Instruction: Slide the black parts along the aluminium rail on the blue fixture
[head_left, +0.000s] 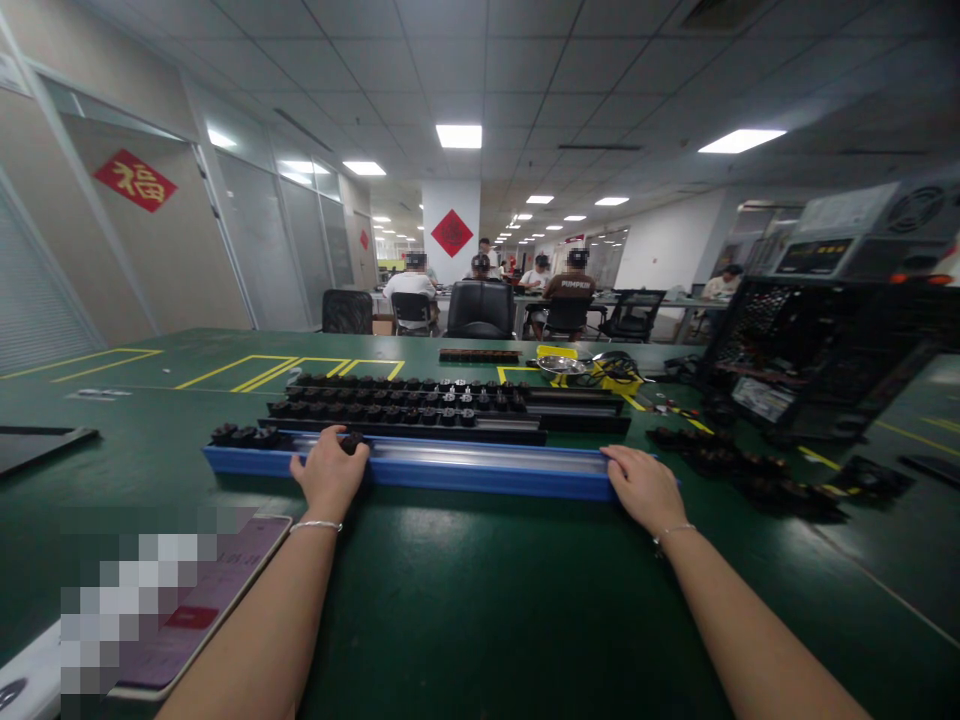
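A long blue trough (480,480) with a shiny metal channel inside lies crosswise before me on the green table. My left hand (334,475) is closed over its left part, fingers around a small black plug-like piece (351,442) sitting in the channel. At the trough's right end, my right hand (646,488) grips the wall, thumb on the near side and fingertips over the rim. Several black pieces (244,436) stand in the trough's left end. Just behind are black rails (405,422) with rows of similar pieces, some showing silvery prongs.
A phone (202,610) lies at the lower left, and a dark tray (45,445) beyond it. To the right are loose black parts (750,470) and an opened computer case (817,350). A metal dish (561,365) stands behind the rails. People sit at far desks.
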